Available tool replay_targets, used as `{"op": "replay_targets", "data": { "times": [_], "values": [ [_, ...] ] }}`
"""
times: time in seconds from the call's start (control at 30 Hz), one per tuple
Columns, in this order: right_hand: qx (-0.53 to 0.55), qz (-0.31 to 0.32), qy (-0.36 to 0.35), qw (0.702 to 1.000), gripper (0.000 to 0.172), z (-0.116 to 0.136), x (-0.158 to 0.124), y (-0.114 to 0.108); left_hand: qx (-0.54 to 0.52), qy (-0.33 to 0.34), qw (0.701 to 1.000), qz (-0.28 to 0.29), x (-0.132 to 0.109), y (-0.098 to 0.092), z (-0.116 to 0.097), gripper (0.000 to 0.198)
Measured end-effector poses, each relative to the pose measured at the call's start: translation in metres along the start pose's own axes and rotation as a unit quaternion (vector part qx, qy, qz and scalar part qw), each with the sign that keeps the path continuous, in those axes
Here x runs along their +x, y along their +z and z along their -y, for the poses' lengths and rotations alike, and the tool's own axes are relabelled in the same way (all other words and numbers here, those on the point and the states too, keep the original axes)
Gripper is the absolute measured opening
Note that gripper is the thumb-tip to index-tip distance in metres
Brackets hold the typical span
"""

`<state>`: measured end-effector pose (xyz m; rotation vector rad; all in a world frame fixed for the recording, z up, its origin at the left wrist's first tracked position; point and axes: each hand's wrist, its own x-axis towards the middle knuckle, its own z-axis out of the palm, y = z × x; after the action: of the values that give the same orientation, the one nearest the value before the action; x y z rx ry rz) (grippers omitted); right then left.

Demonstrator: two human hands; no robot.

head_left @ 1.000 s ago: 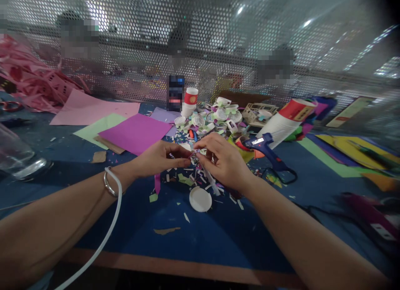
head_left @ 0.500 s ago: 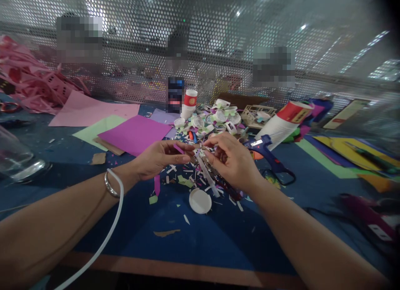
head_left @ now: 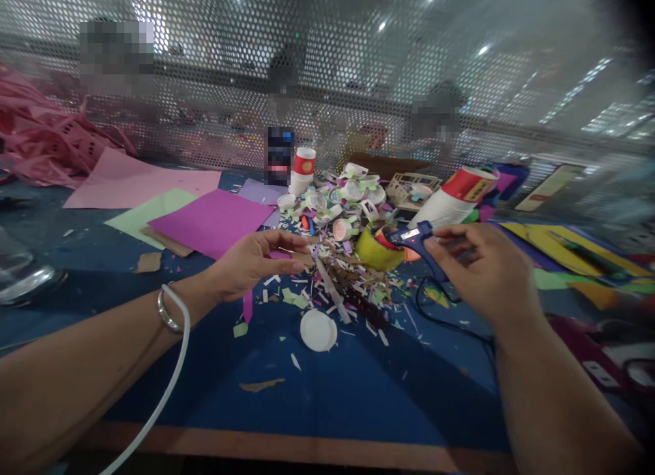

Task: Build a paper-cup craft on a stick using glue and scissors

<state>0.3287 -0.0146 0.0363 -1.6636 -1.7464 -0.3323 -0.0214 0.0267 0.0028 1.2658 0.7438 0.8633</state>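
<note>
My left hand (head_left: 253, 260) hovers over the blue table, its thumb and fingers pinched on a small purple paper strip (head_left: 286, 254). My right hand (head_left: 486, 270) is out to the right, fingers curled around the handle of a blue glue gun (head_left: 417, 239) whose nozzle points left toward a yellow tape roll (head_left: 376, 251). Between the hands lies a heap of paper scraps (head_left: 348, 284). A white round lid (head_left: 318, 329) sits just in front of that heap.
Purple (head_left: 212, 220), green and pink paper sheets lie at the left. A pile of small white caps (head_left: 340, 195), a red-and-white cup (head_left: 303, 169) and a tipped paper cup (head_left: 455, 195) stand behind. Coloured sheets (head_left: 578, 256) cover the right. A perforated screen (head_left: 327, 72) closes off the back.
My right hand has left the spot beside my left hand and moved right to the glue gun. My left hand has stayed put, still pinching the strip.
</note>
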Motion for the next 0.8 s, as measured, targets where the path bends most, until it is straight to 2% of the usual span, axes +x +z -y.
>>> {"op": "replay_targets", "data": {
  "times": [0.1, 0.23, 0.43, 0.5, 0.6, 0.8],
  "values": [
    [-0.041, 0.039, 0.048, 0.997, 0.023, -0.004, 0.0, 0.002, 0.027, 0.024, 0.999, -0.003, -0.001, 0.002, 0.0, 0.042],
    [-0.039, 0.113, 0.126, 0.985, 0.038, 0.001, 0.0, 0.008, 0.084, 0.063, 0.994, 0.002, -0.004, 0.007, -0.003, 0.045],
    [-0.088, 0.13, 0.149, 0.976, 0.05, 0.005, -0.001, 0.01, 0.117, 0.126, 0.985, 0.0, -0.011, 0.016, -0.009, 0.045],
    [-0.118, 0.122, 0.164, 0.972, 0.058, 0.007, -0.001, 0.008, 0.127, 0.136, 0.983, -0.011, -0.012, 0.018, -0.01, 0.047],
    [-0.168, 0.075, 0.18, 0.966, 0.064, 0.013, -0.001, 0.003, 0.134, 0.147, 0.98, -0.02, -0.011, 0.018, -0.007, 0.05],
    [-0.133, -0.047, 0.139, 0.98, 0.047, 0.025, -0.008, -0.002, 0.134, 0.132, 0.981, -0.04, -0.008, 0.016, 0.001, 0.057]
  ]
}}
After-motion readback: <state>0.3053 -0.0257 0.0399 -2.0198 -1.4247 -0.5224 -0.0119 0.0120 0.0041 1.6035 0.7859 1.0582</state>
